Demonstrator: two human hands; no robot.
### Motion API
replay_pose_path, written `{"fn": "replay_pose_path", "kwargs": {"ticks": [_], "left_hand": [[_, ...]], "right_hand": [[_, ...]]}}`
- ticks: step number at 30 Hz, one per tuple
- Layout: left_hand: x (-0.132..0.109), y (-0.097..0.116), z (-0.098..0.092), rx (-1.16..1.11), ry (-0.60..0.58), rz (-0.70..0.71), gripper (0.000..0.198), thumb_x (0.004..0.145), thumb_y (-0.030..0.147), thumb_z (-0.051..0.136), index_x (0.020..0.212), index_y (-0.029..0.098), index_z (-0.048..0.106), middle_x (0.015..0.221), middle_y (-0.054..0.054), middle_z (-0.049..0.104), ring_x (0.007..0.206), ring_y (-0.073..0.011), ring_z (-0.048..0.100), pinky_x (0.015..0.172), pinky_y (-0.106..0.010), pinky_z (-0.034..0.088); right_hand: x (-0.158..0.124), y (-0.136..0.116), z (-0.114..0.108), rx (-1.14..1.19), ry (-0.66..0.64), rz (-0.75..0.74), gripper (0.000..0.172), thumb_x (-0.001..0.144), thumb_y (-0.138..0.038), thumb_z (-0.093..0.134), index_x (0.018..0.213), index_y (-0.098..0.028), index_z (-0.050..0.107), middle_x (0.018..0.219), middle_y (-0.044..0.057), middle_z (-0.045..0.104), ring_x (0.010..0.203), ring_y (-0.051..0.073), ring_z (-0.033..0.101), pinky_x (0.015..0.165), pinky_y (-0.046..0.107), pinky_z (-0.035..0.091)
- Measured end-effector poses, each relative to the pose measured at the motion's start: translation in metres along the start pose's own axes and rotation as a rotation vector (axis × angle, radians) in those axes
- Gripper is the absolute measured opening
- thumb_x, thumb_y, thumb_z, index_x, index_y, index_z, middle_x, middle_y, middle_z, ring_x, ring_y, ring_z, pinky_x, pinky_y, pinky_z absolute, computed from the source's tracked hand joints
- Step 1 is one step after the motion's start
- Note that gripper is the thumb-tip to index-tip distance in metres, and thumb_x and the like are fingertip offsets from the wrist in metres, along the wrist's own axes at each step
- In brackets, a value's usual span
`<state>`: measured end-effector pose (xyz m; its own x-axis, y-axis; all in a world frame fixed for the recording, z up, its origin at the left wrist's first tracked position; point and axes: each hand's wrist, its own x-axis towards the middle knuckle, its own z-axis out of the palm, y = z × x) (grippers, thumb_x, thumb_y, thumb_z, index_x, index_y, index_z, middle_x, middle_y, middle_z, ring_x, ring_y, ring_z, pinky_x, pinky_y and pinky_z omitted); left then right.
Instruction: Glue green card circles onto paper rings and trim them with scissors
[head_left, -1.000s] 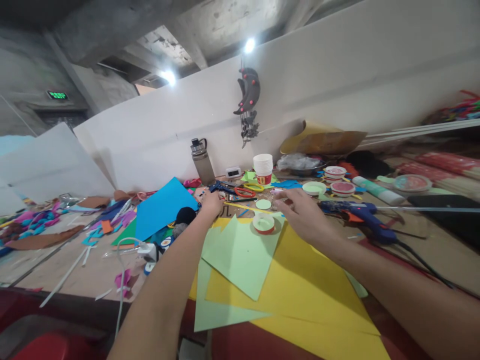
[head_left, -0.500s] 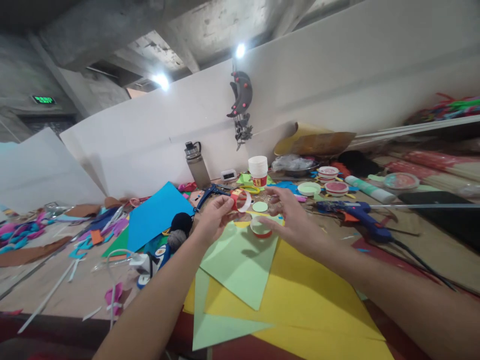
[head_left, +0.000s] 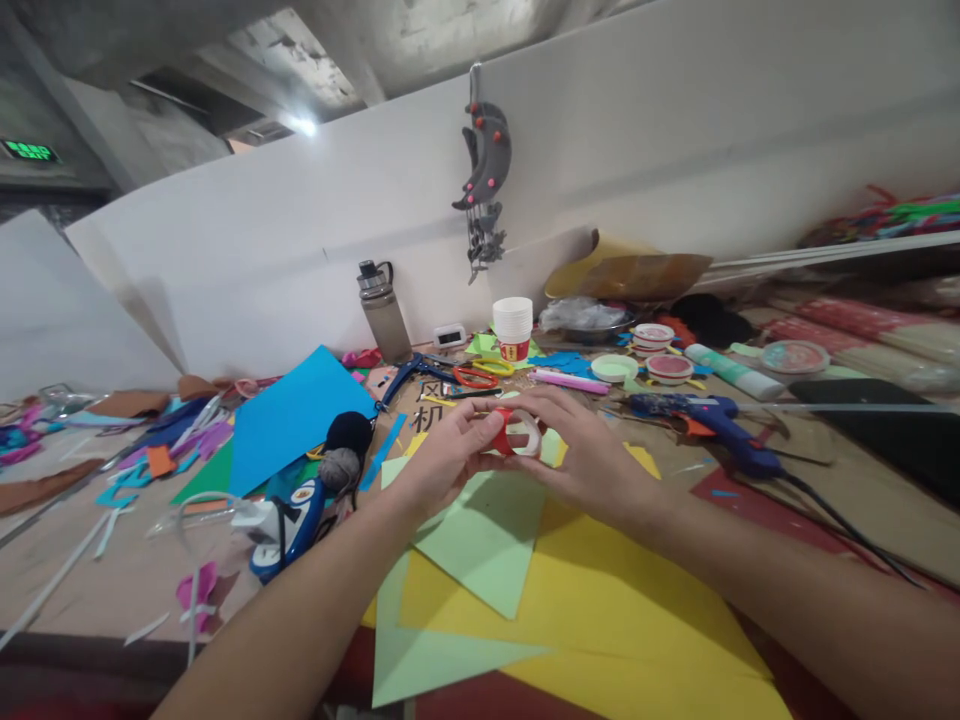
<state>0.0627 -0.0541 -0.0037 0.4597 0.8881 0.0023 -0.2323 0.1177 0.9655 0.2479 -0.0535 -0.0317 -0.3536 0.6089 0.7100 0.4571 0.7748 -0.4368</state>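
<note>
Both hands meet above the paper sheets in the middle of the table. My left hand [head_left: 442,462] pinches a short red and white paper ring [head_left: 517,432] from the left. On the ring's right side, the fingers of my right hand [head_left: 592,460] close on it too. Below the hands lie a light green paper sheet [head_left: 480,540] and a large yellow sheet [head_left: 622,610].
A blue glue gun [head_left: 712,425] with its cord lies to the right. Behind the hands stand a stack of white cups [head_left: 513,328], a water bottle [head_left: 382,312], scissors [head_left: 472,378] and small round lids [head_left: 667,366]. A blue sheet [head_left: 292,420] and paper scraps cover the left side.
My left hand picked the paper ring from the far clutter and drew it back toward me. My right hand came over to grip it. The view tilted down.
</note>
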Motion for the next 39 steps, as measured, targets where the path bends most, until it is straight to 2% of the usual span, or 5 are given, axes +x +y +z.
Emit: {"fn": "replay_pose_path", "kwargs": {"ticks": [9, 17, 22, 27, 39], "left_hand": [[-0.001, 0.002, -0.005, 0.033, -0.038, -0.057, 0.050, 0.077, 0.043, 0.075, 0.115, 0.018, 0.055, 0.103, -0.010, 0.066, 0.086, -0.0184, 0.065, 0.072, -0.030, 0.052], [0.001, 0.010, -0.014, 0.141, -0.009, -0.020, 0.049, 0.072, 0.037, 0.079, 0.112, 0.018, 0.058, 0.108, -0.009, 0.064, 0.088, -0.0159, 0.062, 0.076, -0.028, 0.049], [0.001, 0.019, -0.018, 0.620, 0.022, 0.076, 0.051, 0.071, 0.037, 0.078, 0.115, 0.019, 0.059, 0.113, -0.009, 0.064, 0.101, -0.0205, 0.061, 0.084, -0.033, 0.049], [-0.003, 0.027, -0.018, 1.220, 0.000, 0.188, 0.049, 0.070, 0.039, 0.076, 0.115, 0.022, 0.064, 0.115, -0.006, 0.067, 0.100, -0.0228, 0.061, 0.085, -0.036, 0.048], [-0.012, 0.032, -0.013, 1.542, -0.318, 0.029, 0.068, 0.062, 0.054, 0.079, 0.123, 0.028, 0.061, 0.121, -0.006, 0.064, 0.112, -0.0296, 0.058, 0.091, -0.038, 0.046]], "right_hand": [[-0.004, 0.002, 0.004, 0.168, 0.047, 0.117, 0.048, 0.079, -0.026, 0.070, 0.123, -0.025, 0.050, 0.115, 0.009, 0.062, 0.100, 0.025, 0.064, 0.087, 0.044, 0.054], [0.003, -0.005, -0.008, 0.325, 0.045, 0.224, 0.043, 0.082, -0.040, 0.069, 0.118, -0.025, 0.052, 0.120, 0.010, 0.060, 0.106, 0.024, 0.060, 0.088, 0.042, 0.053], [0.008, -0.007, -0.019, 0.424, 0.179, 0.404, 0.030, 0.087, -0.043, 0.061, 0.108, -0.023, 0.053, 0.107, 0.008, 0.063, 0.096, 0.022, 0.061, 0.082, 0.039, 0.051], [0.008, -0.005, -0.016, 0.439, 0.165, 0.426, 0.028, 0.087, -0.044, 0.060, 0.105, -0.022, 0.055, 0.105, 0.007, 0.062, 0.092, 0.020, 0.060, 0.079, 0.036, 0.049], [0.006, -0.003, -0.014, 0.411, 0.148, 0.428, 0.026, 0.088, -0.043, 0.058, 0.104, -0.022, 0.055, 0.103, 0.006, 0.063, 0.091, 0.020, 0.061, 0.079, 0.036, 0.049]]}}
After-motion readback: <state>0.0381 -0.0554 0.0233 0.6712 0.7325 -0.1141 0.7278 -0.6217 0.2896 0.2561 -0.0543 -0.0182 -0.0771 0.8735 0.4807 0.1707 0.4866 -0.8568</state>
